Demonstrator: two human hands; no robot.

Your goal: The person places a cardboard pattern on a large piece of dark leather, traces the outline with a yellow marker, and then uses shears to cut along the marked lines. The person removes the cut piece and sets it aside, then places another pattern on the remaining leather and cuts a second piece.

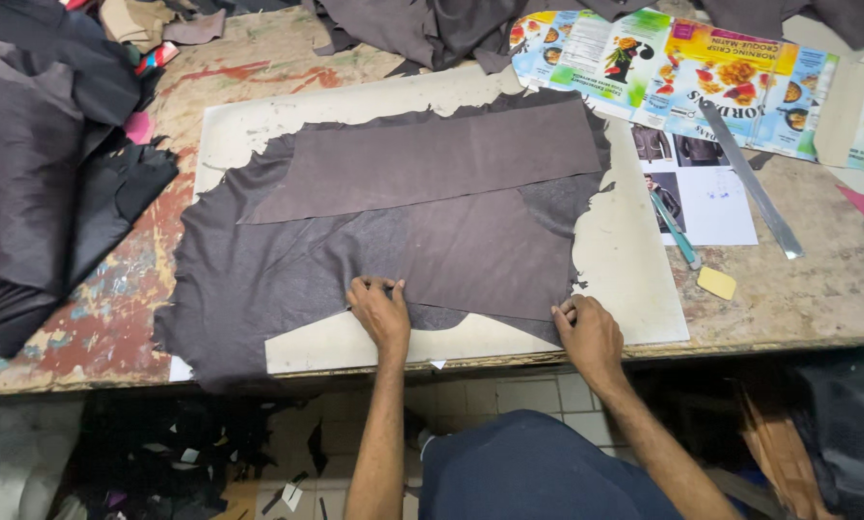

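Leather hide (259,279), dark brown and ragged at its edges, lies spread over a pale cutting board (634,279) on the worn wooden surface (817,289). Two cut panels rest on it: a long far panel (432,159) and a near panel (490,255), overlapping in the middle. The left hand (379,310) presses flat on the near panel's near-left edge, fingers bent, its grip pinching the leather edge at the fingertips. The right hand (588,332) sits at the panel's near-right corner, fingers curled, its grip closed on that corner. To the right lie a metal ruler (752,181), a teal-handled knife (675,227), a small yellow block (716,282) and a flattened cereal box (663,67). Piled dark leather (37,173) fills the left side.
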